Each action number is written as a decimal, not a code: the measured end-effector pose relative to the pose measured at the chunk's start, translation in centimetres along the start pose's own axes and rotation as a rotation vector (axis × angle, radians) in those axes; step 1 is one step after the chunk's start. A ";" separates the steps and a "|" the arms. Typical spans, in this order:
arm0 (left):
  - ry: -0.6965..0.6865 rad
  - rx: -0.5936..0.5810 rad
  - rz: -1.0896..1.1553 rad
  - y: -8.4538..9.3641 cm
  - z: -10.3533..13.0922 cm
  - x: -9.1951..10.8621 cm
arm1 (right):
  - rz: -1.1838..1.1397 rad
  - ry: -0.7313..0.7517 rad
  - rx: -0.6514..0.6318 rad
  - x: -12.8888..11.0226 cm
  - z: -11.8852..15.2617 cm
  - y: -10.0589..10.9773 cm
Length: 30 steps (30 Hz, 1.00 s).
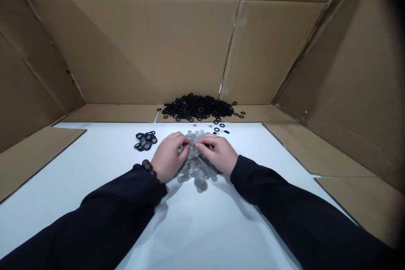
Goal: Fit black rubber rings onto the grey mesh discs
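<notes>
Grey translucent discs lie in a loose pile on the white surface, under and between my hands. My left hand, with a dark bead bracelet at the wrist, is over the pile's left side, its thumb and fingers pinched together. From the right, my right hand meets it with thumb and forefinger also pinched, the fingertips nearly touching the left ones. Whatever the fingertips hold is too small to make out. Left of my left hand sits a small heap of black rings with grey centres.
A large heap of black rings lies on the cardboard strip at the back, with a few loose rings in front of its right side. Cardboard walls enclose the white table at the back, left and right.
</notes>
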<state>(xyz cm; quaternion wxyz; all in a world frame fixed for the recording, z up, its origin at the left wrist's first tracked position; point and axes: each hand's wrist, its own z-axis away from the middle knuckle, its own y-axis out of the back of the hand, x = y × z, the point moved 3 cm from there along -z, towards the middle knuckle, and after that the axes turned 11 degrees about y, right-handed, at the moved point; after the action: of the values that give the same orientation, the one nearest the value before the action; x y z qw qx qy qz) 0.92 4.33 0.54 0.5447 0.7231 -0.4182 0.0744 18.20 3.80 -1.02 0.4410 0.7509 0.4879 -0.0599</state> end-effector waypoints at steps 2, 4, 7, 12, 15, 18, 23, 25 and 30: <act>0.025 0.014 0.021 0.1 0.0 -0.1 | 0.160 0.009 0.008 1.7 -0.3 1.0; 0.032 0.019 0.031 0.1 0.0 -0.1 | 0.387 -0.079 0.023 4.2 -0.5 2.3; 0.026 0.017 0.043 0.2 0.1 0.0 | 0.540 -0.209 0.011 7.8 -0.6 3.6; 0.035 0.036 0.075 0.4 0.2 0.0 | 0.553 -0.299 0.036 9.8 -0.6 3.5; 0.072 0.040 0.114 0.6 0.2 -0.1 | 0.498 -0.334 0.080 9.9 -0.7 3.4; 0.148 0.036 0.178 0.7 0.1 -0.3 | 0.401 -0.337 0.120 9.2 -0.7 3.3; 0.283 -0.046 0.372 0.6 0.0 -0.3 | -0.174 -0.310 0.279 4.6 -0.6 1.0; 0.304 -0.074 0.428 0.5 0.0 -0.1 | -0.419 -0.311 0.277 2.2 -0.5 -0.5; 0.332 -0.061 0.459 0.4 0.0 -0.4 | -0.663 -0.346 0.256 -1.3 -0.3 -2.7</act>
<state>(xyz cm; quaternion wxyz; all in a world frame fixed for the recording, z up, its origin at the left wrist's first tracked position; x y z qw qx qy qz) 0.40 4.48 0.55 0.5961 0.5710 -0.4778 0.3007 15.25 3.49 -1.80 0.3763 0.5804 0.6111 -0.3849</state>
